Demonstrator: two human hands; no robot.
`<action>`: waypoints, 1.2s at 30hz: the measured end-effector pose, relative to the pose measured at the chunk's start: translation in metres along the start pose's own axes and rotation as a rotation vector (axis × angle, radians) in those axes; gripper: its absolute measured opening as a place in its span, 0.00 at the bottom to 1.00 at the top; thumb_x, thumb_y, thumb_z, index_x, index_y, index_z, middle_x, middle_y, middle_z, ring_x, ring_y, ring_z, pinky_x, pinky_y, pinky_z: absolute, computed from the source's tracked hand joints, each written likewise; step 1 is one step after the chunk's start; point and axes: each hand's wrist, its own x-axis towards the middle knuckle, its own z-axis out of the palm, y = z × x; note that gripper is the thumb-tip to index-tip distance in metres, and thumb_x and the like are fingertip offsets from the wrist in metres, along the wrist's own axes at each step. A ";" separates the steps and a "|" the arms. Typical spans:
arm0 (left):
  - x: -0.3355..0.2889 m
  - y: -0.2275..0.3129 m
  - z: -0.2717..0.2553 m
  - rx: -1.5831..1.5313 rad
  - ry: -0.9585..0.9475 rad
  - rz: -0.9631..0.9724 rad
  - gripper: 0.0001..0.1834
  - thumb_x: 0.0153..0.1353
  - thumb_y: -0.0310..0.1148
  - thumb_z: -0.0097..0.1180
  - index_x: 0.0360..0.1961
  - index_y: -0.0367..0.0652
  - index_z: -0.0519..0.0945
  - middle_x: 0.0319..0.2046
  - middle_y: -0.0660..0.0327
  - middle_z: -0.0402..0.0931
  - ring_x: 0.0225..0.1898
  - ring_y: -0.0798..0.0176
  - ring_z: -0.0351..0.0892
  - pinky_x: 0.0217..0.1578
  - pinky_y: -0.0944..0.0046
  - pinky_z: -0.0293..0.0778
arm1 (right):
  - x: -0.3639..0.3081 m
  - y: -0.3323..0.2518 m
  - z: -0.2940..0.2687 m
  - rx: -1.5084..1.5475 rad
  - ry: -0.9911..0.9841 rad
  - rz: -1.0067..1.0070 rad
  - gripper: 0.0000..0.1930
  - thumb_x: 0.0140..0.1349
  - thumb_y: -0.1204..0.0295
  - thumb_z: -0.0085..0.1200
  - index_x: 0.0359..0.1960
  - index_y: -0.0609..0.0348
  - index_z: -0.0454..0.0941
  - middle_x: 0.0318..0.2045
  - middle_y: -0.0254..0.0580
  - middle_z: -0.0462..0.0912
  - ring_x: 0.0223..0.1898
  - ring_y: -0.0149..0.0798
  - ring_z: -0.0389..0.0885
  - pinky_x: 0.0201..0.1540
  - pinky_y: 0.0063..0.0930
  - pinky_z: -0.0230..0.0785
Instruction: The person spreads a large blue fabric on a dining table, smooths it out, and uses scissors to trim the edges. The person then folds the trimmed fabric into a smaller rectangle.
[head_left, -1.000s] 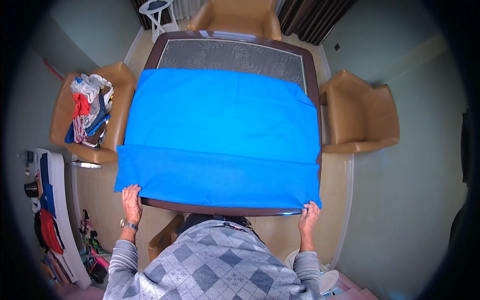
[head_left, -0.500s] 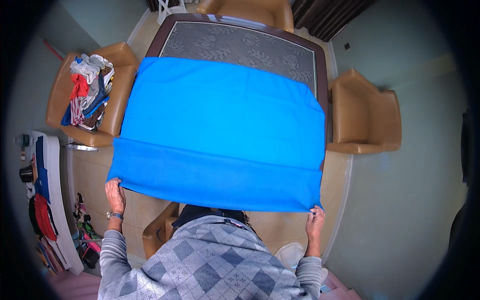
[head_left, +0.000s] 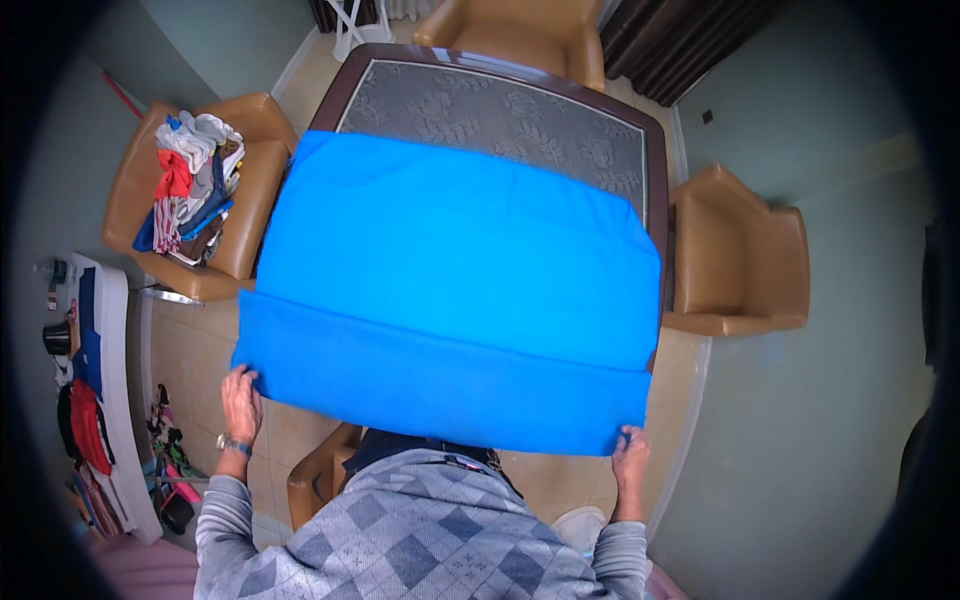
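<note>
A large bright blue cloth (head_left: 460, 250) lies over most of the table. A crease runs across it, and its darker near strip (head_left: 440, 380) stretches off the table's near side toward my body. At the near left corner, my left hand (head_left: 241, 405) is closed with its fingertips on the cloth's edge. My right hand (head_left: 630, 458) pinches the near right corner. Both arms reach forward, with the cloth's near edge held between them, fairly straight.
The table (head_left: 480, 105) has a grey patterned top and dark frame. Tan armchairs stand left (head_left: 262, 190), right (head_left: 740, 260) and far (head_left: 510, 45). Mixed clothes (head_left: 195, 190) are heaped on the left one. A white shelf (head_left: 118, 380) with garments stands at far left. Another tan chair (head_left: 315, 475) is beside me.
The whole scene sits slightly lower and to the right in the picture as the view shifts. Both hands stay at the cloth's near corners; the right one sits a little lower.
</note>
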 end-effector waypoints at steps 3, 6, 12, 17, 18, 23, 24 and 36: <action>0.095 0.026 0.004 -0.109 0.074 0.138 0.15 0.66 0.18 0.57 0.53 0.39 0.83 0.58 0.43 0.81 0.59 0.36 0.81 0.63 0.43 0.77 | 0.069 -0.083 -0.012 0.082 -0.028 -0.008 0.10 0.66 0.76 0.63 0.48 0.60 0.85 0.48 0.57 0.88 0.52 0.60 0.87 0.57 0.50 0.79; 0.192 0.045 0.032 -0.160 0.071 0.231 0.13 0.69 0.21 0.59 0.53 0.38 0.82 0.55 0.42 0.83 0.59 0.37 0.81 0.62 0.45 0.77 | 0.133 -0.143 0.014 0.176 -0.084 -0.131 0.12 0.67 0.75 0.64 0.51 0.59 0.85 0.50 0.56 0.88 0.54 0.62 0.86 0.59 0.51 0.78; 0.337 0.087 0.106 -0.195 -0.029 0.303 0.21 0.71 0.28 0.61 0.64 0.40 0.79 0.65 0.41 0.78 0.67 0.36 0.76 0.69 0.43 0.72 | 0.218 -0.221 0.081 0.153 -0.036 -0.290 0.20 0.70 0.69 0.63 0.61 0.58 0.81 0.63 0.55 0.82 0.66 0.60 0.78 0.69 0.51 0.71; 0.373 0.103 0.136 -0.051 -0.106 0.240 0.28 0.75 0.38 0.60 0.73 0.46 0.75 0.78 0.44 0.65 0.79 0.39 0.62 0.78 0.38 0.57 | 0.261 -0.227 0.103 -0.004 0.000 -0.192 0.29 0.73 0.63 0.61 0.72 0.59 0.72 0.75 0.55 0.71 0.76 0.58 0.66 0.77 0.57 0.60; 0.373 0.102 0.142 -0.024 -0.102 0.229 0.29 0.76 0.39 0.60 0.75 0.47 0.74 0.80 0.46 0.62 0.81 0.40 0.59 0.80 0.37 0.53 | 0.270 -0.223 0.108 -0.031 0.020 -0.193 0.30 0.73 0.62 0.60 0.74 0.59 0.71 0.76 0.55 0.69 0.78 0.58 0.64 0.78 0.58 0.58; 0.384 0.084 0.158 0.017 -0.079 0.219 0.33 0.77 0.41 0.57 0.80 0.49 0.68 0.85 0.49 0.53 0.86 0.42 0.47 0.83 0.38 0.43 | 0.332 -0.196 0.121 -0.042 0.119 -0.102 0.32 0.75 0.61 0.59 0.77 0.60 0.68 0.79 0.54 0.66 0.81 0.59 0.59 0.82 0.57 0.51; 0.386 0.083 0.160 0.015 -0.069 0.221 0.33 0.77 0.41 0.57 0.80 0.48 0.68 0.85 0.48 0.53 0.86 0.42 0.47 0.83 0.38 0.43 | 0.345 -0.189 0.122 -0.035 0.136 -0.081 0.33 0.75 0.61 0.59 0.77 0.60 0.67 0.79 0.54 0.66 0.82 0.59 0.58 0.82 0.57 0.50; 0.451 0.083 0.166 0.095 -0.015 0.352 0.32 0.79 0.42 0.51 0.81 0.46 0.67 0.84 0.46 0.54 0.85 0.41 0.49 0.83 0.37 0.40 | 0.447 -0.122 0.097 -0.364 0.149 -0.071 0.32 0.79 0.55 0.52 0.78 0.59 0.66 0.80 0.53 0.64 0.82 0.59 0.57 0.77 0.59 0.56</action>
